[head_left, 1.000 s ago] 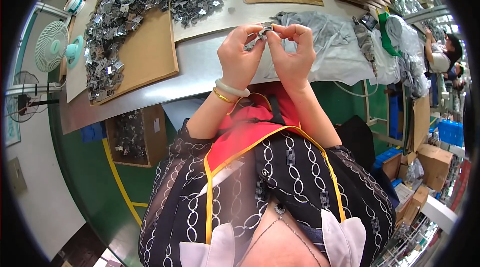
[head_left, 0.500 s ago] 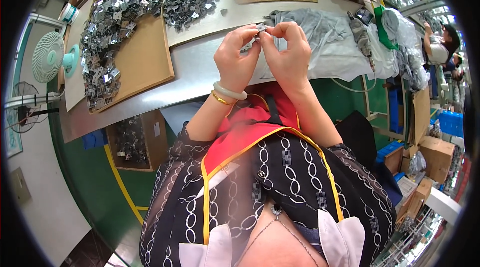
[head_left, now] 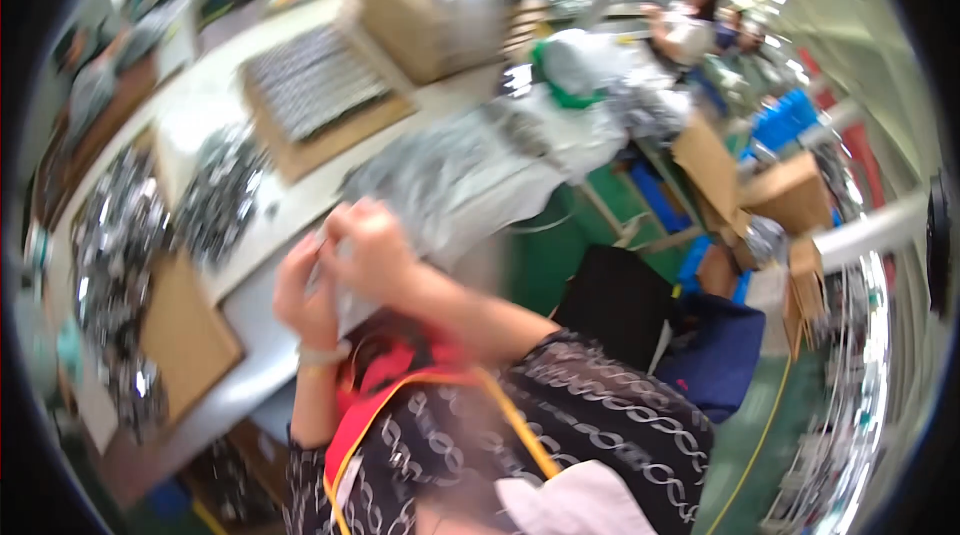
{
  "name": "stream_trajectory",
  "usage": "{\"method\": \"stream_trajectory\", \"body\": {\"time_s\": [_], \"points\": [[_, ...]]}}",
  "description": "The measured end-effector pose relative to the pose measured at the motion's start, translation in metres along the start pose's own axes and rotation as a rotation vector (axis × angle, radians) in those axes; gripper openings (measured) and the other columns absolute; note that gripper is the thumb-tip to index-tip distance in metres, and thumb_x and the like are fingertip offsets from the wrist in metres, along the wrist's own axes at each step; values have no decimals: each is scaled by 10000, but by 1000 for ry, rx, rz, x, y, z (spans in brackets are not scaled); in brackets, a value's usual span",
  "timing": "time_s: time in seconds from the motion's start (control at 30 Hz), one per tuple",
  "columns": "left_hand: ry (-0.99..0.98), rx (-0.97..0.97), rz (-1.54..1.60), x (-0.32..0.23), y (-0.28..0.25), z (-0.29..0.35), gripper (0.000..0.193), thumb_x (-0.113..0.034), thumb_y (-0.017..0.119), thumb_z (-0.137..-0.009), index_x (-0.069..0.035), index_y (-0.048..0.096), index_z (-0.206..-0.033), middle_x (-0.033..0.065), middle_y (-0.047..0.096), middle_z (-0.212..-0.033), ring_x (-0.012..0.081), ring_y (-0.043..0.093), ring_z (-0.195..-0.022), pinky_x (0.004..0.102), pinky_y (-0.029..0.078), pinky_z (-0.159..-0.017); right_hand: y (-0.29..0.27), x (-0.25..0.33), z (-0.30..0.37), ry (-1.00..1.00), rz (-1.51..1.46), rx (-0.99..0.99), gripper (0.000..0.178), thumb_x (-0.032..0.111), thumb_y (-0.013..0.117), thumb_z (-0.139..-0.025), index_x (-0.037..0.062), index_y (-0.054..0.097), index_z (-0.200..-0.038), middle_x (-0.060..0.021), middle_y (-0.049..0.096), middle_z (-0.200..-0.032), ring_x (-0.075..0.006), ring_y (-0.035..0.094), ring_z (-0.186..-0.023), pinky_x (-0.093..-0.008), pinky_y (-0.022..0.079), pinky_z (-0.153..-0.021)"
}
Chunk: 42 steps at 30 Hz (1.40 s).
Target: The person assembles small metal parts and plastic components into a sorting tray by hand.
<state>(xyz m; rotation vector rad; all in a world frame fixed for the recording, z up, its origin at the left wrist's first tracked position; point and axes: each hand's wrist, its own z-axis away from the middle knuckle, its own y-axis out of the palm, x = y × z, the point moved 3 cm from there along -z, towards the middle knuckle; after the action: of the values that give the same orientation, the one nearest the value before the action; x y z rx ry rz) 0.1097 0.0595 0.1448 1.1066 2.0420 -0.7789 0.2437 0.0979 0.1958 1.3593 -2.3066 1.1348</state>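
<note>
My left hand (head_left: 303, 297) and my right hand (head_left: 374, 253) are close together above the front edge of the workbench (head_left: 262, 320). Both are closed, with thumbs and fingertips pinched toward each other. Between the fingertips is a small silvery metal part (head_left: 320, 243), blurred and mostly covered by the fingers. A pale bangle circles my left wrist. Left of my hands are a large heap of small shiny metal parts (head_left: 122, 225) and a smaller heap (head_left: 220, 192). Grey plastic sheeting (head_left: 430, 170) lies just beyond my right hand.
Ordered rows of metal parts (head_left: 315, 77) sit on a brown board at the back. A cardboard sheet (head_left: 188, 335) lies by the large heap. To the right are a dark blue bag (head_left: 715, 355), cardboard boxes (head_left: 790, 193) and, farther off, another person (head_left: 688, 30).
The view has swung toward the right and blurred; the bench and heaps now appear farther left. My hands are still pinched together, and more of the right-hand floor area shows.
</note>
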Motion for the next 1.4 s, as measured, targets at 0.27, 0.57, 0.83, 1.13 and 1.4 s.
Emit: {"method": "stream_trajectory", "body": {"time_s": [0.27,0.57,0.83,1.13,1.4], "points": [[-102,33,132,-6,-5,15,203,56,754,-841,-26,703,-1019,123,723,-1143,185,698,-983,300,581,-800,-22,14,6,33,-65,129,179,148,713,-788,84,594,-905,-53,642,-778,-262,619,-826,-424,463,-783],[206,125,-53,-21,-20,16,313,125,734,-777,-57,644,-1016,117,721,-1131,334,667,-1140,414,541,-969,-11,-9,12,394,-529,578,381,141,821,-803,-11,687,-1126,-109,735,-977,-189,696,-883,-331,568,-837],[230,115,-82,-35,-35,42,339,121,750,-770,-73,625,-1019,95,729,-1123,360,652,-1174,432,534,-981,-15,3,30,348,-583,635,344,120,798,-810,-3,700,-1117,-118,732,-929,-194,698,-854,-332,571,-812],[189,185,-72,-54,-55,83,287,59,751,-799,-37,694,-1064,159,729,-1146,337,698,-1078,425,566,-919,-6,5,96,540,-533,681,274,167,757,-882,-13,714,-1084,-113,735,-957,-157,683,-865,-322,562,-777],[136,180,-109,-46,-91,149,280,53,786,-775,-47,707,-1024,122,745,-1100,316,705,-1073,368,578,-899,17,18,172,654,-853,751,322,1,749,-890,-64,637,-1185,-95,713,-1084,-134,689,-979,-271,567,-878]]}}
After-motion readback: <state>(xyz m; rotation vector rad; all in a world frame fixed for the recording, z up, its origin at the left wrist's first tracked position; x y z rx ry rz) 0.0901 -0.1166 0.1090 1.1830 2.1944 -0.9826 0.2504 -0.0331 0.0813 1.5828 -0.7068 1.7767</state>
